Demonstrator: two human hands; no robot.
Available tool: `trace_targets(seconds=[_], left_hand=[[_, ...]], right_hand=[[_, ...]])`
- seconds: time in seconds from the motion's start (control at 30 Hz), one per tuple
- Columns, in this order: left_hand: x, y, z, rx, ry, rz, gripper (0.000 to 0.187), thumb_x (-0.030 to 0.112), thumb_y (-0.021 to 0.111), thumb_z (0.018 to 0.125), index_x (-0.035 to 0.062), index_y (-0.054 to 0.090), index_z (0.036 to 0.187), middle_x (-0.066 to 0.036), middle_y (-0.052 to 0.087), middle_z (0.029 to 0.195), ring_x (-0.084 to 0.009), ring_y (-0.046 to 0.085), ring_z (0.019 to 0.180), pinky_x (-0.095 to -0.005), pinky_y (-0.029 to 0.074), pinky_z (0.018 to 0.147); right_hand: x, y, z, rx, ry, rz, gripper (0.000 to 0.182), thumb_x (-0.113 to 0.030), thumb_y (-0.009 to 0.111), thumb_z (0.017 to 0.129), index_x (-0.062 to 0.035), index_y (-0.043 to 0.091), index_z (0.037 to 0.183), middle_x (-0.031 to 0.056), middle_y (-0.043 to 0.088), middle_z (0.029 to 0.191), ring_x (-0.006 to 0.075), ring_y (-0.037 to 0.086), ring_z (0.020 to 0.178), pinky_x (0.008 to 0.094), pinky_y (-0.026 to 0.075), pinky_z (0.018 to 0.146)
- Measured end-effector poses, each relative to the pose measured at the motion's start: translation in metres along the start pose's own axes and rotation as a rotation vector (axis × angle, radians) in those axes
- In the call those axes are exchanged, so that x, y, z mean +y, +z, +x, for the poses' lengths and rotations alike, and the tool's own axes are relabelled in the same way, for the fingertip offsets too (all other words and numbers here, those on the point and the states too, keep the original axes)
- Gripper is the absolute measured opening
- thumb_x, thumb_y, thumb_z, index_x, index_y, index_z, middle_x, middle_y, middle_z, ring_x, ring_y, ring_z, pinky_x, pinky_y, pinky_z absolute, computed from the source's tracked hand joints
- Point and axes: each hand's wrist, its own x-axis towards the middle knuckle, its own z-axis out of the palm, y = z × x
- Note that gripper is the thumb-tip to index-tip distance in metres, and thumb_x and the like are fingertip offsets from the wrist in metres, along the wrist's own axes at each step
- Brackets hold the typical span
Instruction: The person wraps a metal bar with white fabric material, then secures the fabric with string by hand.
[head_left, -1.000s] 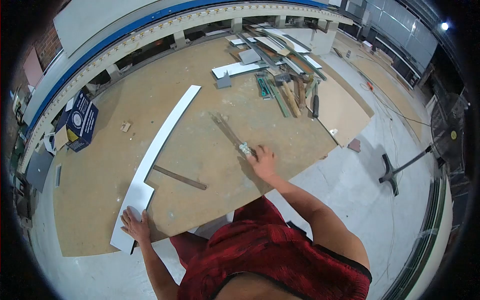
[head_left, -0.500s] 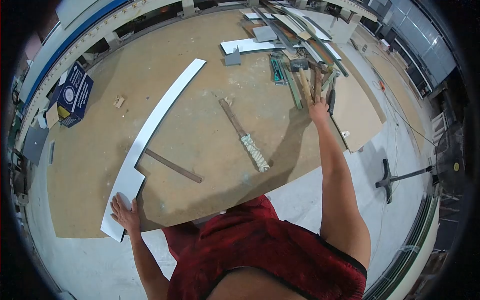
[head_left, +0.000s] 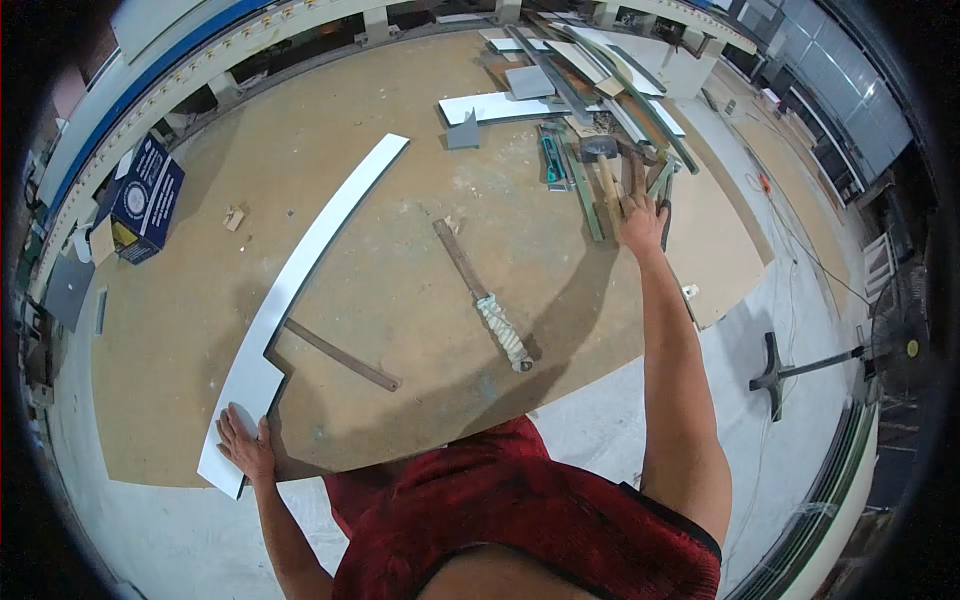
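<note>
My left hand (head_left: 246,447) lies flat, fingers spread, on the near end of a long white panel strip (head_left: 318,250) that has a notch cut in its inner edge. My right hand (head_left: 642,222) reaches to the tools at the far right, its fingers apart over the lower end of a hammer's brown wooden handle (head_left: 637,178). Just left of it lies a mallet with a dark head (head_left: 599,147) and a pale handle. A dark-handled tool (head_left: 667,215) lies partly hidden right of the fingers.
A blade with a cloth-wrapped grip (head_left: 500,325) lies mid-table, and a thin flat metal strip (head_left: 345,357) sits beside the panel. Offcuts (head_left: 500,106) are piled at the back. A blue box (head_left: 145,200) stands left; a fan (head_left: 900,345) is right of the table (head_left: 400,250).
My right hand has shifted slightly off the pale mallet handle, and its fingers are spread wider. The left hand stays on the panel. The whole view has tilted a little.
</note>
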Motion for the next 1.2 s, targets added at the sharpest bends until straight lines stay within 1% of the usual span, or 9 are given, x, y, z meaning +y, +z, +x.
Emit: trace_targets(seconds=[0.37, 0.53, 0.63, 0.77, 0.8, 0.9, 1.0, 1.1, 1.2], left_hand=[[0.003, -0.002, 0.002, -0.004, -0.004, 0.018, 0.072, 0.055, 0.049, 0.077, 0.0147, 0.030, 0.133, -0.011, 0.032, 0.135, -0.0324, 0.025, 0.127, -0.0596, 0.020, 0.096], [0.002, -0.003, 0.001, 0.009, 0.004, 0.015, 0.072, 0.056, 0.049, 0.077, 0.0139, 0.030, 0.133, -0.012, 0.033, 0.135, -0.0329, 0.025, 0.127, -0.0594, 0.021, 0.095], [0.002, -0.001, 0.001, 0.021, 0.026, 0.010, 0.072, 0.055, 0.049, 0.078, 0.0137, 0.030, 0.133, -0.012, 0.033, 0.135, -0.0332, 0.025, 0.126, -0.0594, 0.021, 0.095], [0.000, 0.000, 0.000, 0.022, 0.024, 0.000, 0.072, 0.055, 0.049, 0.078, 0.0137, 0.030, 0.133, -0.012, 0.032, 0.135, -0.0334, 0.026, 0.126, -0.0598, 0.020, 0.095], [0.000, -0.001, 0.000, 0.015, 0.019, -0.004, 0.072, 0.056, 0.049, 0.078, 0.0137, 0.030, 0.133, -0.012, 0.032, 0.135, -0.0334, 0.026, 0.126, -0.0600, 0.020, 0.095], [-0.004, 0.001, 0.001, 0.001, 0.002, -0.057, 0.069, 0.052, 0.051, 0.078, 0.0133, 0.033, 0.132, -0.012, 0.031, 0.136, -0.0327, 0.026, 0.126, -0.0618, 0.020, 0.094], [0.003, -0.023, 0.010, -0.164, -0.092, -0.235, 0.062, 0.041, 0.059, 0.077, 0.0092, 0.039, 0.127, -0.013, 0.034, 0.133, -0.0335, 0.028, 0.125, -0.0560, 0.021, 0.098], [0.023, -0.022, 0.011, 0.079, 0.057, -0.549, 0.055, 0.024, 0.064, 0.074, 0.0044, 0.045, 0.121, -0.015, 0.041, 0.128, -0.0323, 0.033, 0.123, -0.0439, 0.026, 0.099], [0.082, -0.040, 0.001, -0.006, 0.216, -1.089, 0.050, 0.013, 0.064, 0.073, 0.0013, 0.047, 0.119, -0.015, 0.050, 0.118, -0.0268, 0.045, 0.112, -0.0328, 0.035, 0.093]], right_hand=[[-0.006, -0.001, 0.007, -0.267, 0.111, -0.237, 0.034, -0.025, 0.046, 0.079, -0.0132, 0.060, 0.107, 0.0038, 0.040, 0.130, 0.0288, 0.019, 0.129, 0.0621, 0.010, 0.096], [-0.024, 0.008, -0.005, -0.145, 0.318, 0.077, 0.033, -0.033, 0.054, 0.075, -0.0184, 0.063, 0.103, 0.0005, 0.038, 0.133, 0.0273, 0.020, 0.129, 0.0602, 0.014, 0.095], [0.017, 0.115, 0.021, 0.200, 0.419, 0.299, 0.032, -0.033, 0.054, 0.075, -0.0180, 0.063, 0.102, 0.0039, 0.045, 0.126, 0.0250, 0.024, 0.128, 0.0597, 0.015, 0.094], [-0.008, -0.004, -0.004, -0.007, 0.669, 0.689, 0.036, -0.032, 0.055, 0.075, -0.0129, 0.061, 0.106, 0.0138, 0.050, 0.119, 0.0309, 0.040, 0.116, 0.0493, 0.031, 0.092], [-0.011, -0.010, -0.014, 0.140, 0.598, 0.722, 0.037, -0.025, 0.058, 0.073, -0.0022, 0.059, 0.103, 0.0168, 0.060, 0.092, 0.0280, 0.057, 0.089, 0.0343, 0.041, 0.079], [0.003, 0.029, -0.025, 0.048, 0.361, 1.283, 0.033, -0.017, 0.056, 0.074, 0.0026, 0.059, 0.101, 0.0109, 0.060, 0.087, 0.0194, 0.055, 0.084, 0.0314, 0.040, 0.074], [-0.061, -0.042, -0.077, -0.125, 0.387, 1.488, 0.027, -0.010, 0.057, 0.073, 0.0034, 0.059, 0.096, 0.0068, 0.059, 0.085, 0.0141, 0.052, 0.079, 0.0277, 0.039, 0.071], [-0.120, -0.072, -0.119, -0.279, 0.352, 1.726, 0.015, -0.008, 0.060, 0.074, -0.0009, 0.061, 0.087, 0.0034, 0.059, 0.079, 0.0110, 0.052, 0.069, 0.0258, 0.040, 0.062], [-0.182, -0.104, -0.154, -0.468, 0.359, 1.849, 0.014, -0.012, 0.064, 0.074, -0.0039, 0.059, 0.086, 0.0015, 0.059, 0.079, 0.0086, 0.051, 0.070, 0.0244, 0.039, 0.063]])
